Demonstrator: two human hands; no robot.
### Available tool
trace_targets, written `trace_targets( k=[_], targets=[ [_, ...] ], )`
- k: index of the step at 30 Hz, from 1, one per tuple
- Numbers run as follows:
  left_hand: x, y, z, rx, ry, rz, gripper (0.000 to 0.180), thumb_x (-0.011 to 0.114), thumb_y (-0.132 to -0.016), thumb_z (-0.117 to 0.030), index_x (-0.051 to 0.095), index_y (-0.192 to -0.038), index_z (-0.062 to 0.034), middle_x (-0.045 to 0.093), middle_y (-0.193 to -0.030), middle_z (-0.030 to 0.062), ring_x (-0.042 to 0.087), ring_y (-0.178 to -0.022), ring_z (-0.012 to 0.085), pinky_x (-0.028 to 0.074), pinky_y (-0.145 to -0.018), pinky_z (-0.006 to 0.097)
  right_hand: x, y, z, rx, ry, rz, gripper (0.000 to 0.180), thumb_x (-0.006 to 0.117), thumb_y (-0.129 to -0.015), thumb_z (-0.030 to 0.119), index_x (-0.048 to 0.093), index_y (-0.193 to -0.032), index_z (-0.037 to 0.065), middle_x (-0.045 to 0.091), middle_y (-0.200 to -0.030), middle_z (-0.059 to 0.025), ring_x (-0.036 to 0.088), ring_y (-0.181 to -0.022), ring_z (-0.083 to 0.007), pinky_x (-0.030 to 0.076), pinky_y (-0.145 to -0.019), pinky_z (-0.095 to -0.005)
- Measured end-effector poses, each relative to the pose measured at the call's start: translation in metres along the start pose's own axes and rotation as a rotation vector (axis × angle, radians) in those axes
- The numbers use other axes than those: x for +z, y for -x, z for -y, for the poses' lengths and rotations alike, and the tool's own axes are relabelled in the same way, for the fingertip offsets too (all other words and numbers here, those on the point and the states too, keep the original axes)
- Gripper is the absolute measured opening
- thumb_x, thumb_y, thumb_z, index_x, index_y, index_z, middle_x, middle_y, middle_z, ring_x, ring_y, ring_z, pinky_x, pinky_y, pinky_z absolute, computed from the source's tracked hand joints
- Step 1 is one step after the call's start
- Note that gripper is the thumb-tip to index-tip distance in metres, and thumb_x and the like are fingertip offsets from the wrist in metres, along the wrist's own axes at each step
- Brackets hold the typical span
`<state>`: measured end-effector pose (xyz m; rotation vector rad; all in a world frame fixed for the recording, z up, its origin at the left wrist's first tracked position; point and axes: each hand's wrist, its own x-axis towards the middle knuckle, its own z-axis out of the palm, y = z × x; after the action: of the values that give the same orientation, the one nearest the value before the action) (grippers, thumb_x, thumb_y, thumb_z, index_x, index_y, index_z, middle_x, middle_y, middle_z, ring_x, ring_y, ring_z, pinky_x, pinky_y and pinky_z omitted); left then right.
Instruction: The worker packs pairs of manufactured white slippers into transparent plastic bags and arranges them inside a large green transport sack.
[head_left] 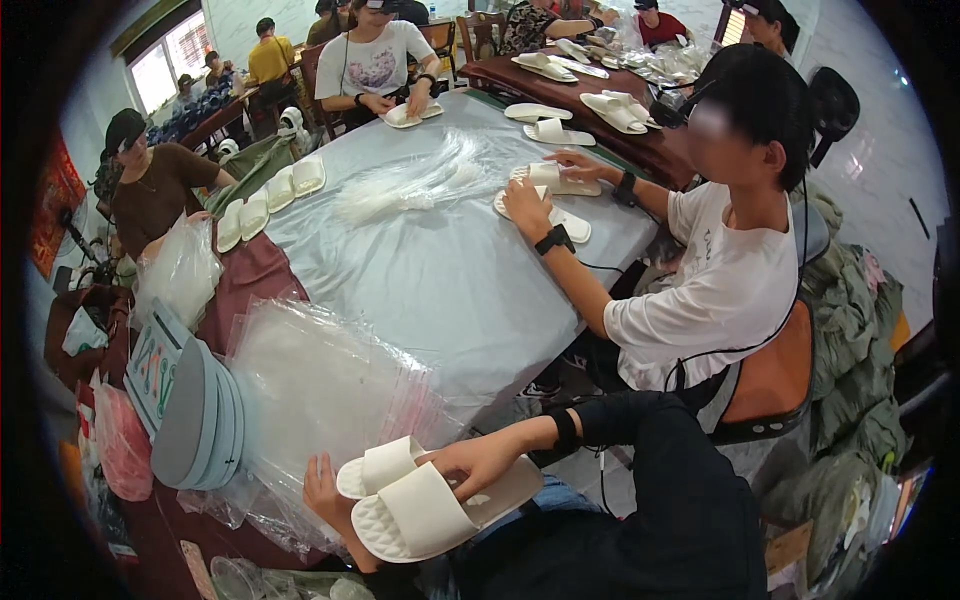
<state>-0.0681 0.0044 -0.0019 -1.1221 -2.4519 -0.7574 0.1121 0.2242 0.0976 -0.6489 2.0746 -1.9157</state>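
Under the white slippers [410, 505], the left hand [325, 490] is mostly hidden.

Left hand [325, 490] mostly hidden under 2 white slippers [410, 500], only fingers and thumb edge showing. Right hand [480, 462] palm hidden against upper slipper. Lower slipper heel covered by right hand. Clear bag stack [320, 385] count unreadable, edges blurred. Far table slippers [575, 65] too small to count. Frame rim black, corners cut off.
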Motion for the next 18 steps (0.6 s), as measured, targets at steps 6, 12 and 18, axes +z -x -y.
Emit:
trace_targets(
  k=[6,12,18],
  targets=[
    [0.011,0.003,0.005,0.025,-0.422,0.157,0.051,0.052,-0.078,-0.038,0.051,-0.12,-0.0092,0.048,-0.127,0.0076,0.044,-0.115,0.0291,0.033,-0.093,0.042,-0.001,-0.007,-0.008,-0.074,0.049,-0.061,0.043,0.055,-0.084,0.018,0.044,-0.121,0.0,0.04,-0.121,-0.0139,0.043,-0.108,-0.0222,0.037,-0.088,-0.0305],
    [-0.004,-0.01,-0.001,0.143,-0.228,0.076,0.058,0.053,-0.077,-0.041,0.049,-0.122,-0.0052,0.045,-0.13,0.0084,0.045,-0.115,0.031,0.036,-0.091,0.042,-0.001,-0.015,-0.013,-0.112,0.188,-0.06,0.037,0.058,-0.079,0.017,0.051,-0.111,0.0,0.047,-0.11,-0.0173,0.047,-0.101,-0.0306,0.038,-0.086,-0.037],
    [-0.019,-0.011,-0.03,0.118,-0.082,0.095,0.063,0.059,-0.074,-0.036,0.046,-0.122,0.001,0.047,-0.127,0.0129,0.048,-0.109,0.0349,0.039,-0.087,0.042,0.003,0.003,-0.02,-0.121,0.378,-0.105,0.038,0.059,-0.076,0.02,0.053,-0.107,0.0,0.051,-0.1,-0.0185,0.049,-0.094,-0.0337,0.039,-0.084,-0.0385]
  ],
)
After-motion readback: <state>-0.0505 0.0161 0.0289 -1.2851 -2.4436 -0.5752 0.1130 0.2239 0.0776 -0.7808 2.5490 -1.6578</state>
